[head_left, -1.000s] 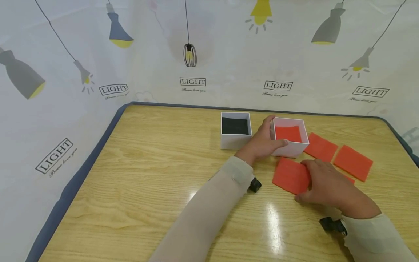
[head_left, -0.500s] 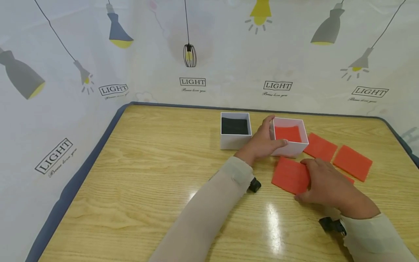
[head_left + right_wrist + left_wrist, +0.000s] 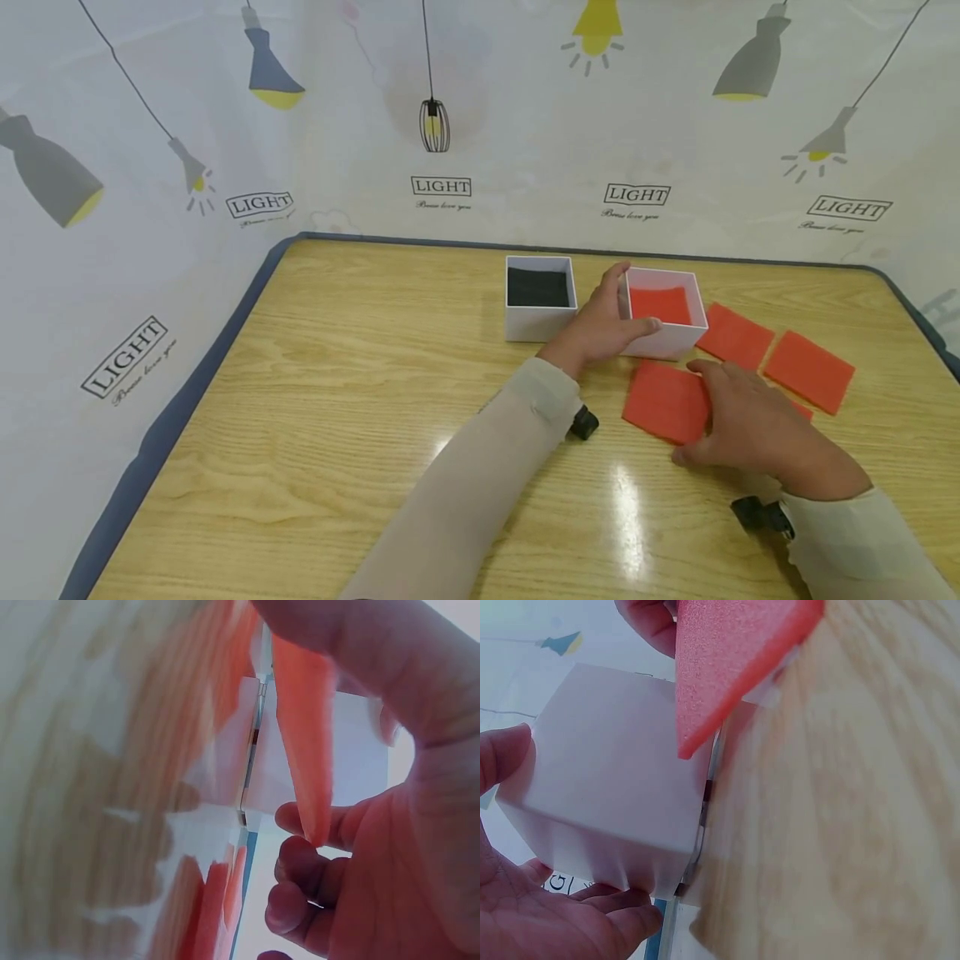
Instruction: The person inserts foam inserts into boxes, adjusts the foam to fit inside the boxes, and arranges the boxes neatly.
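Note:
My left hand (image 3: 600, 327) holds a white open-topped box (image 3: 671, 342), thumb along the front wall and fingers at its left side. A red foam square (image 3: 657, 298) shows inside it. In the left wrist view the box (image 3: 607, 750) stands between thumb and fingers. Just in front of it, my right hand (image 3: 753, 425) pinches another red foam square (image 3: 663, 404) by opposite edges. The right wrist view shows this held foam square (image 3: 304, 727) tilted above the table, between the thumb and fingertips.
Left of the held box stands a second white box (image 3: 536, 325) with a dark foam piece (image 3: 538, 288) inside. Two red foam squares (image 3: 735, 336) lie on the wooden table (image 3: 337, 400) at right. Another red edge (image 3: 802, 411) shows behind my right hand. A printed curtain (image 3: 517, 108) borders the table.

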